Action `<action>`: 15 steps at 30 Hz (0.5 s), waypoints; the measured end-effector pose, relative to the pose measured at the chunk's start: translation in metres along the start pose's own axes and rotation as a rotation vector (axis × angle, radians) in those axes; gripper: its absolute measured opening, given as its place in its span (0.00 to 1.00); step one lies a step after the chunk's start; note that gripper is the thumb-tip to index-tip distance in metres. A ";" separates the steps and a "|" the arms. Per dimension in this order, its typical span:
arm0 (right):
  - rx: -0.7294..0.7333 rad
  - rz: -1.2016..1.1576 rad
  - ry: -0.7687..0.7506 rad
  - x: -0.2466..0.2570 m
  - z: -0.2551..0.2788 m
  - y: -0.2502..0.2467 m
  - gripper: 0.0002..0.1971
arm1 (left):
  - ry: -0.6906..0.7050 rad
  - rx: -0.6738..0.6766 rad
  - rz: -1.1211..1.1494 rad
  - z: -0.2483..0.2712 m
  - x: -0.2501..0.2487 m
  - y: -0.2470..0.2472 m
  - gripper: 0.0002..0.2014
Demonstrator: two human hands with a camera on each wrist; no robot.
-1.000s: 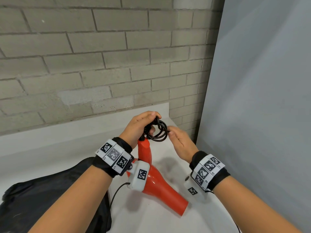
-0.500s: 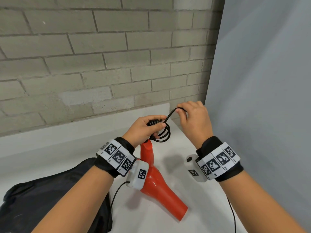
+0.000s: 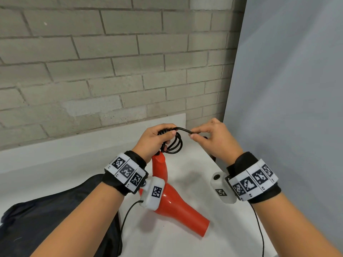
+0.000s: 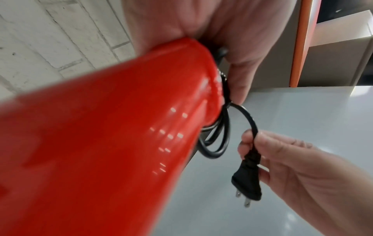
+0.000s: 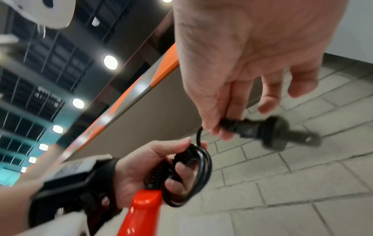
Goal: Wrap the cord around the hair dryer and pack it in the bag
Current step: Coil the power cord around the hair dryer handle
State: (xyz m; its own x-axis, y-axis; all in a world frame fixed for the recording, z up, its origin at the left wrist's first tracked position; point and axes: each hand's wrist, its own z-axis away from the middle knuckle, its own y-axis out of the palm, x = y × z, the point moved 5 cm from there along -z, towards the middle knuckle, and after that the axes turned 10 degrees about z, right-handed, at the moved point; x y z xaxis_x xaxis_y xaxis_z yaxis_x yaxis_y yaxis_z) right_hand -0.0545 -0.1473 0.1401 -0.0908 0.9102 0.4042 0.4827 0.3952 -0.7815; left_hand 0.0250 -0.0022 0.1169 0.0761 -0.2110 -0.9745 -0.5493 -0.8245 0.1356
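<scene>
left hand (image 3: pixel 155 140) curls around coiled cord (image 3: pixel 174 143) at the red hair dryer (image 3: pixel 172 201) handle's end; right hand (image 3: pixel 213 138) pinches cord by the plug (image 4: pixel 247 180). bag (image 3: pixel 55 216) lies on table (image 3: pixel 185 243), beside the dryer.

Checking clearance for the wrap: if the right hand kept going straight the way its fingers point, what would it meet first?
Probably the left hand, gripping the coiled cord; the right hand points leftward at it, though depth is uncertain.

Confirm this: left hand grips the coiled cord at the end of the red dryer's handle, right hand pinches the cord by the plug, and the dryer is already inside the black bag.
Only the last part is wrong. The head view shows the dryer out on the white table, beside the black bag, not in it.
</scene>
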 end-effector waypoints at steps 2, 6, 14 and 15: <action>0.141 -0.012 -0.006 0.000 0.001 0.005 0.08 | 0.012 -0.023 -0.023 -0.003 0.001 -0.003 0.09; 0.323 -0.128 0.002 0.009 0.005 0.010 0.09 | 0.048 -0.057 -0.044 -0.005 -0.002 -0.004 0.07; 0.147 -0.567 0.081 0.029 0.004 0.011 0.10 | 0.054 -0.043 -0.088 -0.001 -0.002 0.001 0.07; 0.102 -0.564 0.094 0.031 0.005 0.012 0.11 | 0.057 -0.041 -0.095 -0.001 -0.002 0.002 0.08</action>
State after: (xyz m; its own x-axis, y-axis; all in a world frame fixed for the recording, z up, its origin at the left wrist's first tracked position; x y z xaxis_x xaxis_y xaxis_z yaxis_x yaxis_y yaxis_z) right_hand -0.0559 -0.1143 0.1411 -0.2297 0.5426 0.8080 0.2955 0.8299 -0.4733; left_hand 0.0251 -0.0039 0.1193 0.1739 -0.1590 -0.9718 -0.5029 -0.8628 0.0512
